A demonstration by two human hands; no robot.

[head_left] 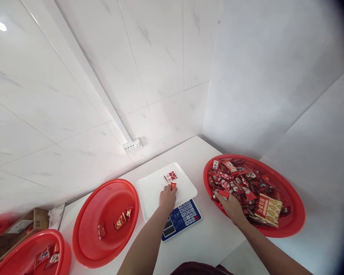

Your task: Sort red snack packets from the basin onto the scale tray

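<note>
My left hand (pixel 167 198) is over the white tray (pixel 149 187) of a digital scale, its fingers closed on a small red snack packet (pixel 173 186). Just beyond it, a red-and-white packet (pixel 170 176) lies on the tray. My right hand (pixel 232 207) reaches over the near left side of a red basket (pixel 292 198) heaped with wrapped snacks. Between its fingers is a red packet (pixel 224 193). A larger cream-and-red packet (pixel 268 210) with round yellow biscuits pictured on it lies to the right of that hand.
The scale's blue keypad (pixel 186 214) faces me. Left of the scale stands a red basket (pixel 87 214) with a few packets inside. Another red basket (pixel 64 248) and a cardboard box (pixel 40 221) are at the far left. Tiled walls with a power socket (pixel 131 146) edge the white table (pixel 215 233).
</note>
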